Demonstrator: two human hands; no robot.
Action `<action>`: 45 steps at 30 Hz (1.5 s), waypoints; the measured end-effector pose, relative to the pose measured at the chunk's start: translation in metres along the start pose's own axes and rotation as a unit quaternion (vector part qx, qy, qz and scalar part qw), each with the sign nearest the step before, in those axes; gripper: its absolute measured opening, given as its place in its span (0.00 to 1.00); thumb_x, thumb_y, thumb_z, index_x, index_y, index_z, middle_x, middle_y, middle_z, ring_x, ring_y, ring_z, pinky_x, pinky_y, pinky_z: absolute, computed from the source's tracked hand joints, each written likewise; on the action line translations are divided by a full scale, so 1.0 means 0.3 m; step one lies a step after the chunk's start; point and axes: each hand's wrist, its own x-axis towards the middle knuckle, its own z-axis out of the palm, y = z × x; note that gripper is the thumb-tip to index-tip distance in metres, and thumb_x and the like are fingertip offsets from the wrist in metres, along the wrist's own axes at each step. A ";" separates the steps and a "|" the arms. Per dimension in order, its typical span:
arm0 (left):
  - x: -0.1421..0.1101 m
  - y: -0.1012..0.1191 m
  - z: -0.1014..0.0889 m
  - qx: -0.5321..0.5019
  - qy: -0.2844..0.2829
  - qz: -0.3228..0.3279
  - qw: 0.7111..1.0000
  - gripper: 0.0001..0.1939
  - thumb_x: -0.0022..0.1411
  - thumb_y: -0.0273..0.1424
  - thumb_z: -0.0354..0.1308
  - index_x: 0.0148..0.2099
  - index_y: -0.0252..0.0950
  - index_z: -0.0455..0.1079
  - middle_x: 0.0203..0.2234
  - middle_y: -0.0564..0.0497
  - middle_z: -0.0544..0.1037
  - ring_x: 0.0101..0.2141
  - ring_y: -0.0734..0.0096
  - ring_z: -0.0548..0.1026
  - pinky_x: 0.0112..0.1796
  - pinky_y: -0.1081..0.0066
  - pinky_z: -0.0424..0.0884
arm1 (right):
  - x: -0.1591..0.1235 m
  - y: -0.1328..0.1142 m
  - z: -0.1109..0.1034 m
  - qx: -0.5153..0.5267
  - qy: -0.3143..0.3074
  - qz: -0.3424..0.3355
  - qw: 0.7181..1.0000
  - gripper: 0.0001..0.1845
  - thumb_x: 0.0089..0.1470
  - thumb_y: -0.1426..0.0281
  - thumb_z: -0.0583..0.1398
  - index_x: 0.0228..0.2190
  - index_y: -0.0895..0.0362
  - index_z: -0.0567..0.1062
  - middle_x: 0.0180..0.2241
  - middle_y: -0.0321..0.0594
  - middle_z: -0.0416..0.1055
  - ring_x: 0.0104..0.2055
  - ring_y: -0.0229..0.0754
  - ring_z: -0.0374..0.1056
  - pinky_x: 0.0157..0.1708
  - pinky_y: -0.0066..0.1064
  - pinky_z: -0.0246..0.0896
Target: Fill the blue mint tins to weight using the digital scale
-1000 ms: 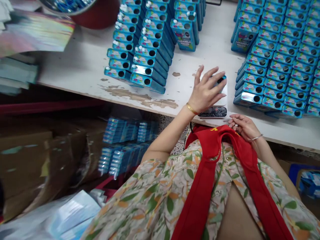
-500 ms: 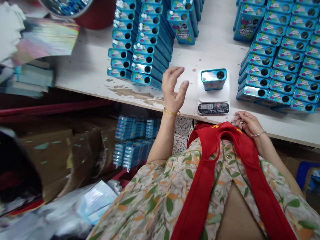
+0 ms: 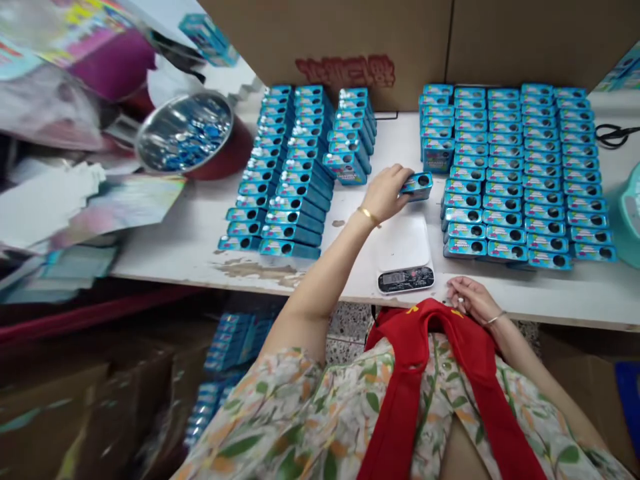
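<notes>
Head view: the slim rectangular blue box (image 3: pixel 421 187), glossy with a metallic sheen and pierced on top by a round dark hole, was seen half a second ago standing on the flat white kitchen-type scale (image 3: pixel 404 243); now it has been lifted off and is held just beyond the far edge of the square pan, which is left bare. Whether its base touches the table cannot be told. By the left hand (image 3: pixel 385 195), previously free with fingers parted, the box is now gripped at its left end, thumb on the near side and fingers closed over the far side. The right hand (image 3: pixel 473 300) has been kept at the table edge, with fingers curled and a small white piece (image 3: pixel 461 301) pinched between fingertips and thumb.

More of the scene has been brought into view, including the smooth brown cardboard (image 3: pixel 345 33) printed in red and the black-handled scissors (image 3: pixel 615 136). Matching blue boxes are ranked in the left rows (image 3: pixel 295 203) and the right rows (image 3: pixel 505 193). Shiny, crinkled blue pieces (image 3: pixel 197 137) are held in the round red-walled metal bowl (image 3: pixel 237 148). Brown patches are exposed on the worn white table (image 3: pixel 167 257).
</notes>
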 end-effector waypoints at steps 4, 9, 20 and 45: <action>0.215 -0.025 0.105 0.006 -0.027 -0.002 1.000 0.23 0.58 0.27 0.56 0.56 0.34 0.65 0.50 0.39 0.71 0.49 0.50 0.69 0.50 0.56 0.65 | -0.001 0.003 -0.003 0.010 -0.001 0.009 1.000 0.29 0.39 0.53 0.73 0.34 0.60 0.72 0.25 0.37 0.72 0.20 0.31 0.64 0.13 0.18 0.50; 0.268 -0.026 0.140 0.026 0.029 -0.038 0.999 0.28 0.63 0.37 0.54 0.63 0.37 0.57 0.58 0.36 0.64 0.59 0.42 0.61 0.56 0.49 0.56 | -0.009 -0.006 -0.005 0.023 0.007 0.038 0.999 0.28 0.40 0.55 0.74 0.35 0.60 0.73 0.26 0.37 0.73 0.21 0.29 0.64 0.15 0.17 0.54; -0.052 -0.367 0.008 0.060 0.159 -0.214 0.962 0.13 0.54 0.32 0.59 0.43 0.39 0.70 0.55 0.38 0.68 0.60 0.41 0.60 0.57 0.36 0.52 | 0.015 -0.024 -0.042 0.081 -0.010 0.055 0.995 0.13 0.40 0.70 0.73 0.30 0.58 0.78 0.33 0.44 0.78 0.35 0.39 0.77 0.34 0.19 0.74; -0.330 0.107 -0.156 -0.025 0.054 -0.032 0.998 0.21 0.64 0.44 0.56 0.55 0.42 0.64 0.50 0.46 0.72 0.51 0.55 0.70 0.52 0.55 0.67 | -0.132 -0.078 0.048 -0.064 0.002 0.013 0.998 0.19 0.37 0.62 0.76 0.30 0.59 0.80 0.30 0.44 0.78 0.27 0.33 0.72 0.27 0.18 0.69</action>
